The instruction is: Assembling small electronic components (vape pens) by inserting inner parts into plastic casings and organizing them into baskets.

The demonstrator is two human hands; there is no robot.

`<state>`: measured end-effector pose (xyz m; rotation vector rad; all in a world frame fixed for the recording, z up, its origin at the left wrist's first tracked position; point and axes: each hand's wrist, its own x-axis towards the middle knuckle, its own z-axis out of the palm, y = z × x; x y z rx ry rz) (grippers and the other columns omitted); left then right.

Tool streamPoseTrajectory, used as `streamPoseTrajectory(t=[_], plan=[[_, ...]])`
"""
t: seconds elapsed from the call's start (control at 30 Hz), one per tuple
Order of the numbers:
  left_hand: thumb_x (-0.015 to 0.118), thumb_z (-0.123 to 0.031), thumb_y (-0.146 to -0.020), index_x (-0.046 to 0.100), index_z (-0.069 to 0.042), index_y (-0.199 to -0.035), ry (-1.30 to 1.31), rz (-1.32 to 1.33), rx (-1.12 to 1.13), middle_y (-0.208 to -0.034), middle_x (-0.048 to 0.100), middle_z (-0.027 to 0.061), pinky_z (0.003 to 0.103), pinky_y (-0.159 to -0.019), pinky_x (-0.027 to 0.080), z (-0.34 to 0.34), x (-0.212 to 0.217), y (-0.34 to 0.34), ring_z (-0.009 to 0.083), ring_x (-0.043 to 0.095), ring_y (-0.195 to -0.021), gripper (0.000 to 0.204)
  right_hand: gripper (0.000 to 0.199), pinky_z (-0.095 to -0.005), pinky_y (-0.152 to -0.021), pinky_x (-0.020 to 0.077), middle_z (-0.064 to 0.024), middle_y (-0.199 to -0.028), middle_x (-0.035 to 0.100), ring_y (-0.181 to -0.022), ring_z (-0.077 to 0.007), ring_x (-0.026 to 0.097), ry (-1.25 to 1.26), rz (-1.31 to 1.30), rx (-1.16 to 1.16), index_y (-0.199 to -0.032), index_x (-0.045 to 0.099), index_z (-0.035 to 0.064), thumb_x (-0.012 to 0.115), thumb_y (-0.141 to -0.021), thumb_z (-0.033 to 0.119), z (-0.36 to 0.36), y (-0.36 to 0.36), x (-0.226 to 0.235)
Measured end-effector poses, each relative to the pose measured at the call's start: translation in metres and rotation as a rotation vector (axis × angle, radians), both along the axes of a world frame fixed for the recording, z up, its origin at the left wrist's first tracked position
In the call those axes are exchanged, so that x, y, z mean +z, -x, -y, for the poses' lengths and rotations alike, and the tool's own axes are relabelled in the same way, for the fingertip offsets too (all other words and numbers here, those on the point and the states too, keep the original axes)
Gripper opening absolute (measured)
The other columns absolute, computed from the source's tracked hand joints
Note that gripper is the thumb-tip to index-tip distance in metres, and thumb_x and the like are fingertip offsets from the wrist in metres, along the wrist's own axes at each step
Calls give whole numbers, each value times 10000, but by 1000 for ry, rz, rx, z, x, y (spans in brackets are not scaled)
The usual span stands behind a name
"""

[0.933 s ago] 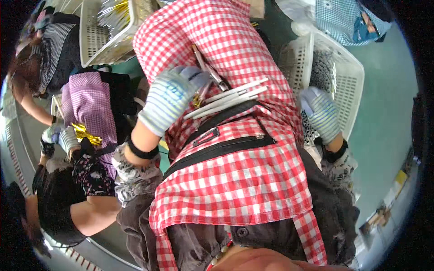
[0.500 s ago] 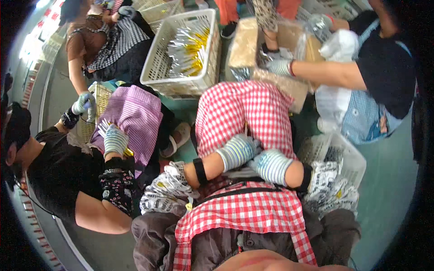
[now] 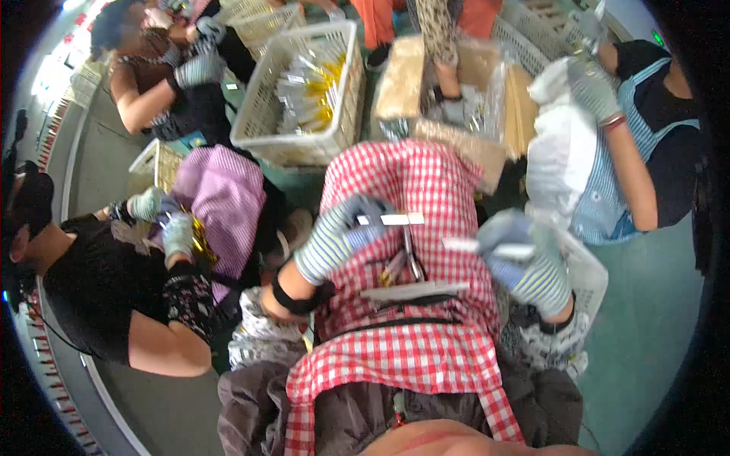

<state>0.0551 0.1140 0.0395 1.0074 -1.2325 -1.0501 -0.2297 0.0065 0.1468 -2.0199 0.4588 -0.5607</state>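
Observation:
Over my lap, my left hand (image 3: 338,237), in a blue-and-white striped glove, pinches a short white strip (image 3: 403,218). A thin dark, shiny rod (image 3: 411,258) stands out against the apron just below it. Raised to the right, apart from the left, my right hand (image 3: 532,266) wears a matching glove, slightly blurred. Its fingers close on a white strip (image 3: 458,245) that points toward the left hand. A long whitish flat piece (image 3: 414,290) lies across the waist of my red-and-white checked apron (image 3: 411,361), near several small slim items (image 3: 391,270).
Ahead stands a white crate (image 3: 251,137) of silver-and-gold bundles. Right of it is an open cardboard box (image 3: 517,114) with a person's arm inside. Another white crate (image 3: 589,273) sits beside my right forearm. Gloved co-workers sit close at left and right.
My hands, earlier together at the lap, have come up and apart, now showing white strips. The right co-worker's arm has left the box, and the left co-worker's hands have come together.

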Motion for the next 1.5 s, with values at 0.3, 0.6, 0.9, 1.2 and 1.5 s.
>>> streamPoseTrajectory(t=[0.3,0.6,0.9,1.2,1.5], plan=[[649,-125,-911,598,26,-1195,-152,-115,-7,-1104,653,97,290,-856,527,-6,27,-3,159,637,-955,325,132,-345,-740,583,-171,-1026,630,-877,-253,683,-600,577,-102,-1003,600,26,651,-900,91,6,10,-45],[606,-178,-939,615,0,-1183,-122,166,-102,-1061,680,105,307,-842,514,-11,51,6,174,653,-942,302,183,-317,-724,557,-169,-972,644,-826,-206,663,-530,534,-74,-950,613,-14,675,-896,150,-5,1,-42],[566,-279,-934,617,-59,-1158,177,901,-200,-1037,689,125,396,-772,551,-24,27,-7,317,682,-895,318,270,-282,-722,545,-128,-944,685,-841,-173,684,-174,-170,54,-1133,644,56,602,-866,74,-6,33,-45],[607,-294,-897,619,-79,-1168,235,1102,-195,-845,649,89,378,-612,518,-43,33,2,267,636,-662,346,190,-404,-472,437,-77,-640,579,-508,-274,570,635,-434,179,-919,628,111,600,-897,298,-30,3,-39],[613,-270,-814,626,-96,-1099,517,1432,-96,-721,559,16,310,-487,468,-50,65,15,179,576,-565,334,316,-339,-707,506,-121,-796,659,-704,-251,645,-426,-280,326,-1009,680,52,466,-999,284,-39,5,-80]])
